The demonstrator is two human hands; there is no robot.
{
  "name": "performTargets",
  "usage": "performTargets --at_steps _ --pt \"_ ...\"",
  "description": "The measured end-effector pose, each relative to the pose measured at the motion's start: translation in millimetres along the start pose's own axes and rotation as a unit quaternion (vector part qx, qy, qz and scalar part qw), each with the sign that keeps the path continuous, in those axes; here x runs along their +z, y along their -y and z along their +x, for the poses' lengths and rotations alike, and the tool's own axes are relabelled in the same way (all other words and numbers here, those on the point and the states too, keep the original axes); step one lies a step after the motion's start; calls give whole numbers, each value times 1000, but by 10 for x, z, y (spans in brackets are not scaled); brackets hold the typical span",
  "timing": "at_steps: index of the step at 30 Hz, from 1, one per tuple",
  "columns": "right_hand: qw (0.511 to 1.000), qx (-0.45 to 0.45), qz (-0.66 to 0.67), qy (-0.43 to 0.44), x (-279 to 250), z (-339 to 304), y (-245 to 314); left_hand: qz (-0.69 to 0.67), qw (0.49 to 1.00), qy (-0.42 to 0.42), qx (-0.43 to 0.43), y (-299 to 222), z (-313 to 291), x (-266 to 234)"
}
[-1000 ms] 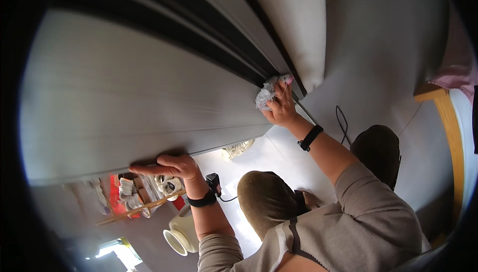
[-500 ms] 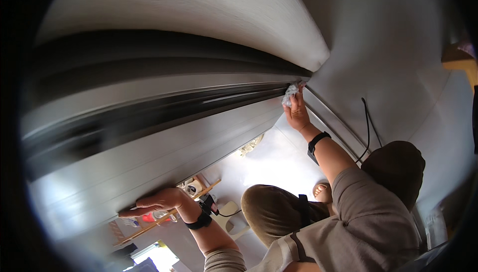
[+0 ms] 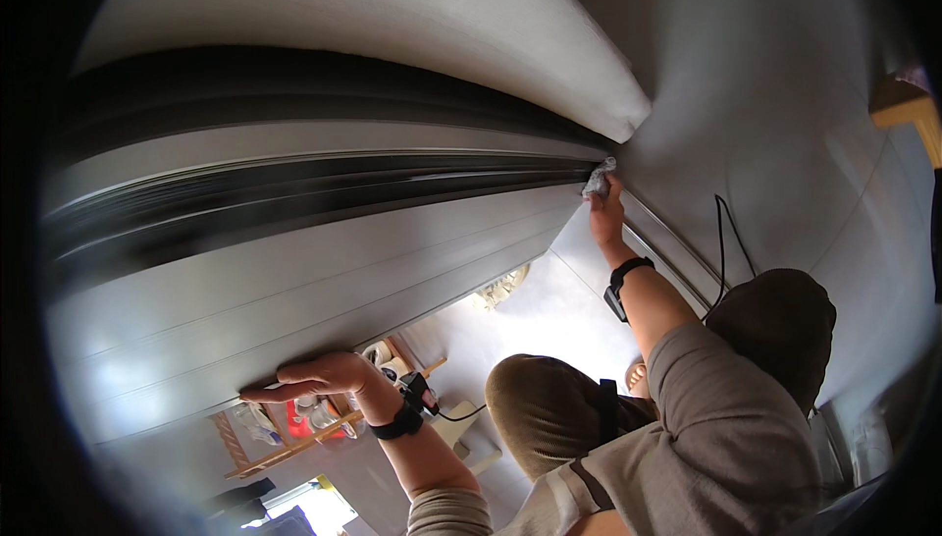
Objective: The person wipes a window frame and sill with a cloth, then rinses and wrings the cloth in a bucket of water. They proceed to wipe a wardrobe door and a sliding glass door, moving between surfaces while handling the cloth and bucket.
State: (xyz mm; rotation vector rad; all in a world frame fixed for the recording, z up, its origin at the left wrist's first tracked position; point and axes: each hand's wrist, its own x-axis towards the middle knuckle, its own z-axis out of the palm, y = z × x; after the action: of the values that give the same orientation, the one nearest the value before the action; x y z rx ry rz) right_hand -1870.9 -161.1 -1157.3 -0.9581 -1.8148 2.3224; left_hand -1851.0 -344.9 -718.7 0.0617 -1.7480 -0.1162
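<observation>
A crouching person's right hand [image 3: 606,212] pinches a crumpled, pale grey wad [image 3: 599,179], its grip narrow around the thin, creased material, which could be cloth or paper. The wad sits at the far end of a dark grooved channel [image 3: 324,187], whose long, parallel ridges bow with the lens and catch thin streaks of light.

Below the channel spreads a smooth, satiny light-grey panel [image 3: 294,300], scored by fine straight lines. At its lower edge rests the left hand [image 3: 324,376], fingers stretched out nearly flat against the rim, the grip wide and holding nothing visible. Above, a pale, finely grained surface [image 3: 392,16] swells toward a blunt corner.

Black bands circle both wrists; a boxy black device [image 3: 419,394] trails a cord beside the left one. The person wears a soft taupe top [image 3: 687,389] and ribbed brown trousers [image 3: 549,418], bare toes [image 3: 636,377] showing beyond a knee. Slim, straight rails [image 3: 677,241] run along the glossy, pale floor [image 3: 569,305] near a looped black cable [image 3: 723,241]. At lower left, a wooden rack [image 3: 294,455] stands near red and white items too small to identify; at far right juts a squared wooden corner [image 3: 908,114].
</observation>
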Motion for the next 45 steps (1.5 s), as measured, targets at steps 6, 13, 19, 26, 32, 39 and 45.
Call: performTargets --at_steps 6,13,19,26,32,39,45 --pt "971 131 195 -37 150 77 421 -30 999 0 -20 -52 -21 3" --pt "977 -185 104 13 504 -1094 1546 -3 1000 -4 0 34 -14 -12" --pt "951 -310 -15 -10 462 -815 1080 14 1000 -11 24 67 -2 -5" --pt "947 245 205 31 482 -468 415 -21 1000 -14 1 26 -16 22" --pt "990 -87 71 79 927 -1765 1259 -18 1000 -5 4 34 -8 15" --pt "987 27 158 26 800 -1228 1062 -33 999 -11 -19 -7 -16 33" --pt "935 238 264 -17 373 54 274 -31 999 -19 -23 21 -17 39"
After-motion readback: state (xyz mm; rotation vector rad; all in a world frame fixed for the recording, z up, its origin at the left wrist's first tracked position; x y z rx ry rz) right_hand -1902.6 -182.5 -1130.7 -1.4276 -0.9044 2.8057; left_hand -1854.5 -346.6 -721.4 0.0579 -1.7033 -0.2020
